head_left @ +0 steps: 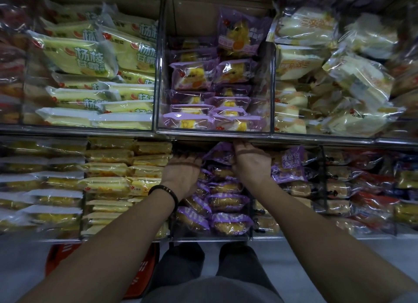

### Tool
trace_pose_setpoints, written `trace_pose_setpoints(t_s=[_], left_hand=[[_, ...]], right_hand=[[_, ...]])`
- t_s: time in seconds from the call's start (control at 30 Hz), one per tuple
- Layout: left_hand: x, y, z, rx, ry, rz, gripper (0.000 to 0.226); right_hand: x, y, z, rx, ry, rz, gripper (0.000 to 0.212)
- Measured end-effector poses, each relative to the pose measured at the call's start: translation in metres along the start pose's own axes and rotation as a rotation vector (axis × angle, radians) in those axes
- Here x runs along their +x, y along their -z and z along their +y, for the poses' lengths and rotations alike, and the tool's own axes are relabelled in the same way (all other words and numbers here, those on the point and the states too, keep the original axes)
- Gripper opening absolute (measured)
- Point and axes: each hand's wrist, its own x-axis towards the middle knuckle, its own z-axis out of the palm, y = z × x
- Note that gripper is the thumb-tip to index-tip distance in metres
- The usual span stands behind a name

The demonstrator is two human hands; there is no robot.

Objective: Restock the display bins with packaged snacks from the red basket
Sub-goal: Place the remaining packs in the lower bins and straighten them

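I have both hands reaching into the lower middle bin [210, 236], a clear-walled compartment stacked with purple-wrapped snack packs [226, 202]. My right hand [251, 161] is closed on one purple packet [220, 153] at the top back of the pile, right under the metal edge of the upper shelf [212, 135], so there is almost no room above the knuckles. My left hand [181, 173] is pushed in at the left side of the same bin, fingers curled down among the packs; I cannot tell whether it grips one. A dark bracelet [165, 193] sits on that wrist. The bin's side walls stand close to both forearms, leaving only a narrow slot between them. Left of it are rows of yellow packs [108, 182]; right of it are more wrapped cakes and red packs [371, 203]. Above, the upper middle bin [213, 131] is part-filled with purple packs, with open room at its top left. The red basket [144, 271] sits on the floor at lower left, partly hidden by my left arm, beside my legs.
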Motion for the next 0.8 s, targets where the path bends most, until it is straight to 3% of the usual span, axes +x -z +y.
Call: trace_pose_setpoints(t_s=[0.2,0.43,0.57,0.67,0.8], left_hand=[[0.005,0.014,0.010,-0.349,0.178,0.111,0.050],[0.035,0.038,0.016,-0.289,0.214,0.166,0.025],[0.037,0.035,0.016,-0.315,0.246,0.187,0.026],[0.033,0.032,0.019,-0.325,0.235,0.185,0.030],[0.025,0.020,0.013,-0.244,0.197,0.174,0.044]], right_hand=[[-0.002,-0.007,-0.005,0.007,0.044,0.043,0.059],[-0.004,-0.019,0.006,0.059,0.114,0.144,0.054],[-0.001,-0.021,0.014,0.047,0.158,0.140,0.072],[-0.003,-0.019,0.014,0.026,0.217,0.195,0.061],[-0.006,-0.011,0.013,0.010,0.228,0.181,0.063]])
